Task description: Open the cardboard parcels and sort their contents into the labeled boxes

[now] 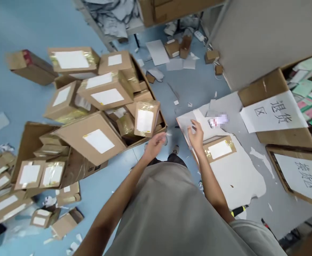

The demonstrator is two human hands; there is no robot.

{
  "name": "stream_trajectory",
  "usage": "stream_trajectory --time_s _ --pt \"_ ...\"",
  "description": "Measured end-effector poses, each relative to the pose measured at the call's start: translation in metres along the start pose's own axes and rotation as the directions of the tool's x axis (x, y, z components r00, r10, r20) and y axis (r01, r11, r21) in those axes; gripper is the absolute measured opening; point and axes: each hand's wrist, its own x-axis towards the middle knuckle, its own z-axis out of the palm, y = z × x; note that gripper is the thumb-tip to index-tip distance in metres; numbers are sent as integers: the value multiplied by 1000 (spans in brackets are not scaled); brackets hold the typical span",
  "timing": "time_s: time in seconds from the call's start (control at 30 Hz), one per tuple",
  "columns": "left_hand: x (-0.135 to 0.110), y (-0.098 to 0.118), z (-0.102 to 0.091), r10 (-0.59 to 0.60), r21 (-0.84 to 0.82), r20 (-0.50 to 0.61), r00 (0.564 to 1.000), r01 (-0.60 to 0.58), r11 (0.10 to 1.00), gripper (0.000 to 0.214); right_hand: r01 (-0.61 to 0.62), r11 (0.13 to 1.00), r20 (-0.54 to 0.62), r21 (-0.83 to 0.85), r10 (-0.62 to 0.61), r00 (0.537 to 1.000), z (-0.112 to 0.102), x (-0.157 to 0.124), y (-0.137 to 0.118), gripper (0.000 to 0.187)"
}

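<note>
Near taped box (145, 120) | left hand (154, 145) extended, unclenched | right hand (196, 138) raised, fingers parted

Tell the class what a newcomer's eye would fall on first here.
Probably the taped cartons heaped at left, with the left hand beside them. Next, a white sign with large dark characters on an open box at right. The right hand hovers near a tabletop carton.

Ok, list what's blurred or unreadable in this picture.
Head view: the upper-left carton is smeared; the label on the box beside the left hand shows plain white, no print readable. Same head view: a pixelated patch hides detail on the right.
</note>
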Motion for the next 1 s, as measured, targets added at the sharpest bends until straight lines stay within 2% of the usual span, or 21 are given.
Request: stream_trajectory --time_s 0.07,0.1,0.17,0.23,0.27,0.3,0.37,0.43,0.47,0.57,0.67,0.77,0.9,1.0 --pt "-7 -9 -63 18 25 -174 985 -14 1000 44 36 994 161 105 -52 986 62 -3 -41 43" --pt "-14 -15 -95 41 60 -285 958 -25 998 47 32 987 246 157 -70 967 93 -9 -60 43" --pt "-30 -27 -158 153 226 -557 816 -29 974 54 -18 969 425 245 -90 901 153 -27 -91 45" --pt "-47 -42 -215 206 324 -692 692 43 945 61 -107 958 588 267 -74 805 211 -48 -113 53" --pt "-54 -49 -240 198 334 -717 668 81 939 64 -151 957 647 246 -47 761 239 -58 -122 58" --pt "-60 -57 -261 172 328 -721 671 111 938 68 -190 959 690 212 -9 724 264 -67 -129 65" --pt "-68 -71 -295 94 288 -673 734 142 947 75 -247 960 737 135 69 672 305 -80 -142 77" --pt "-71 -82 -314 0 219 -581 814 156 963 80 -282 956 751 79 129 647 332 -89 -153 86" --pt "-72 -85 -319 -40 188 -540 841 166 968 81 -295 954 749 58 154 645 339 -93 -159 88" --pt "-80 -81 -323 -65 174 -513 856 179 968 82 -311 950 704 27 202 681 341 -101 -182 95" --pt "-97 -58 -322 58 290 -550 833 125 949 81 -277 958 657 75 162 736 320 -105 -211 97" --pt "-116 -26 -321 213 449 -542 813 66 891 83 -220 962 605 162 79 792 287 -101 -240 94" --pt "-118 16 -306 435 601 -347 831 -159 784 80 -178 954 466 242 46 884 231 -93 -258 94" --pt "-100 49 -268 551 614 -142 822 -363 700 85 -166 943 276 288 84 958 175 -92 -246 100"
